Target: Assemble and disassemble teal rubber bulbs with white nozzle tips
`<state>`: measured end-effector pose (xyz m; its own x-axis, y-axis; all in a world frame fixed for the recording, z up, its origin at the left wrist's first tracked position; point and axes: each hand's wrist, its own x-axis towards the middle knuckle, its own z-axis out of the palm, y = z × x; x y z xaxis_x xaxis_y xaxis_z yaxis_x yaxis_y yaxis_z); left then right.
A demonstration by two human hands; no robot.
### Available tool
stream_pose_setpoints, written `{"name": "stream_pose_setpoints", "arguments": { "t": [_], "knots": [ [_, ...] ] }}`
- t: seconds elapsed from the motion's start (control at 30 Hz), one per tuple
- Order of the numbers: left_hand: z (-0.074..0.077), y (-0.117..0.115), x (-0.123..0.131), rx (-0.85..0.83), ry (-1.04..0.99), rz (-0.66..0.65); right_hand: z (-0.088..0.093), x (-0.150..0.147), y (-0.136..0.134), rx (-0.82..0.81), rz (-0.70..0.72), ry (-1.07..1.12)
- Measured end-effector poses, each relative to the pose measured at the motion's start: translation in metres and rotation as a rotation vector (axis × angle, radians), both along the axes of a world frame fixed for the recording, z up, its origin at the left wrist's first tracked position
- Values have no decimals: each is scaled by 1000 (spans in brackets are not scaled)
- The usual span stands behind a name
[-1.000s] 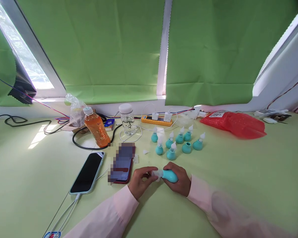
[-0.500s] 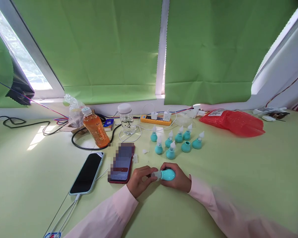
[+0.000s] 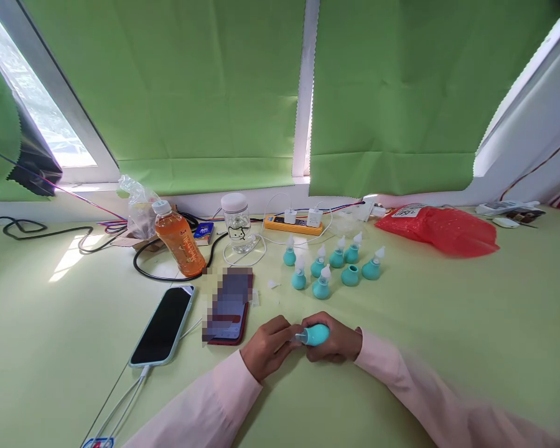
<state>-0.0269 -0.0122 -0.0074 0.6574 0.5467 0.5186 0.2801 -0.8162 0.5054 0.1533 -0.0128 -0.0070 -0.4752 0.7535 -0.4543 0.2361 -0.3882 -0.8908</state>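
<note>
Held low over the table is a teal nasal aspirator bulb (image 3: 318,335), lying on its side with its clear tip to the left. My right hand (image 3: 340,341) is closed round the bulb. The fingers of my left hand (image 3: 268,348) pinch the clear tip and partly hide it. Beyond the hands stand several similar aspirators (image 3: 321,289) with whitish tips. Among them, one teal bulb (image 3: 350,276) has an open neck and no tip. A small loose white tip (image 3: 273,284) lies to their left.
A phone in a red case (image 3: 231,311) lies left of my hands, and a second phone (image 3: 163,326) farther left has a cable attached. An orange drink bottle (image 3: 180,242), a clear jar (image 3: 237,230), a yellow power strip (image 3: 293,226) and a red plastic bag (image 3: 441,230) line the back.
My left fingers have shifted slightly right along the clear tip, covering more of it. The bulb has tilted and dropped a little in view. Both hands keep their hold.
</note>
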Motion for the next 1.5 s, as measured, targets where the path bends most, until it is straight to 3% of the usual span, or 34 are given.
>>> {"name": "stream_pose_setpoints", "arguments": {
  "t": [0.13, 0.27, 0.4, 0.53, 0.67, 0.77, 0.93, 1.1, 1.27, 1.5],
  "knots": [
    [-4, -2, 1, -19, -44, 27, -3, 0, 0, 15, -43, 30],
    [-8, -9, 1, 9, -153, 195, -5, -3, -3, 90, -53, 174],
    [-4, -10, 0, -6, -225, 322, -7, -4, -3, 148, -164, 333],
    [-3, -5, 3, -9, -41, 357, -11, 0, 0, 250, -314, 371],
    [-12, -3, 9, 0, 196, 285, -15, 1, 0, 308, -359, 330],
    [-15, -3, 10, -16, 163, 258, -16, 0, -2, 354, -347, 278],
    [-6, 1, 4, -250, -249, 410, -15, -2, -5, 402, -358, 140],
    [-7, 4, 2, -622, -536, 354, -20, -4, -9, 605, -418, -23],
    [-9, 6, 1, -870, -570, 287, -25, -3, -10, 745, -322, -60],
    [-7, 4, 0, -844, -555, 233, -23, -2, -11, 840, -296, -100]
  ]
}}
